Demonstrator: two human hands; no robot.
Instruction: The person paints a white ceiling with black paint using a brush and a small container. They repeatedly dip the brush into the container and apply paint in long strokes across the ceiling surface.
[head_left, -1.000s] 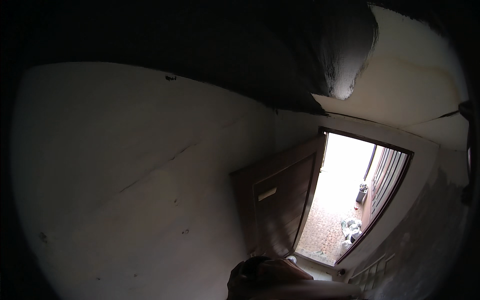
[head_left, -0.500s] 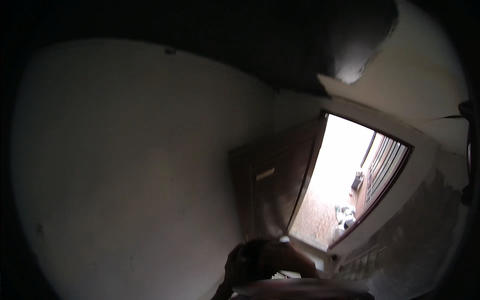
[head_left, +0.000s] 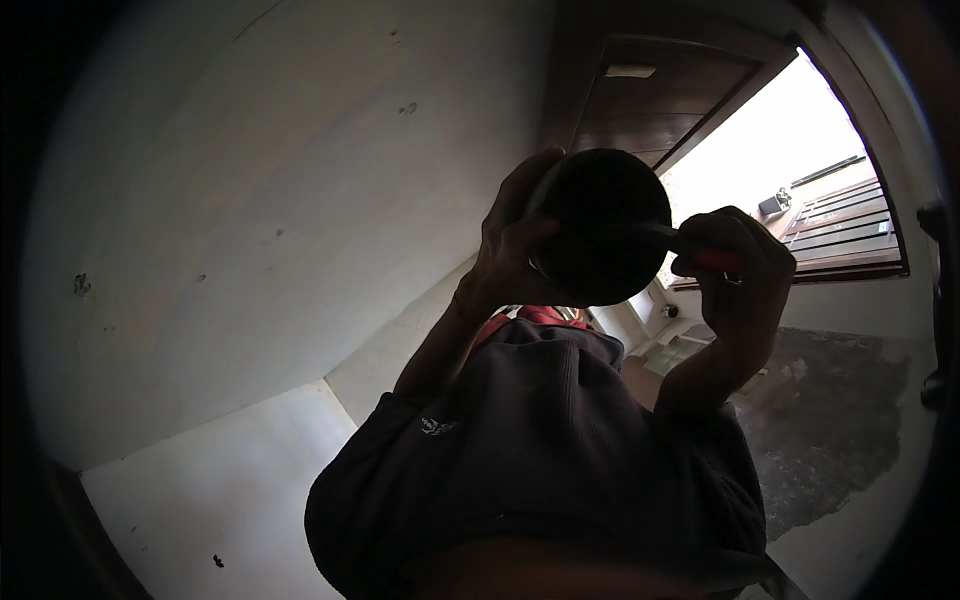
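My left hand (head_left: 505, 240) grips a dark round container (head_left: 605, 215) from its left side, with fingers wrapped round the rim. My right hand (head_left: 735, 260) is closed on a tool with a red handle (head_left: 710, 259), whose dark flat end reaches into the container. The inside of the container is too dark to make out. Both hands are held up in front of my chest, over my dark top.
A brown panelled door (head_left: 660, 95) stands open beside a bright doorway with a barred window (head_left: 835, 225) and a dark bin (head_left: 775, 203) outside. White walls (head_left: 250, 250) surround me, with a dark patched area (head_left: 820, 430) at the lower right.
My view has tipped down: the black-painted upper area has left the picture and the doorway sits higher. Both my hands, the container and the red-handled tool have come fully into view.
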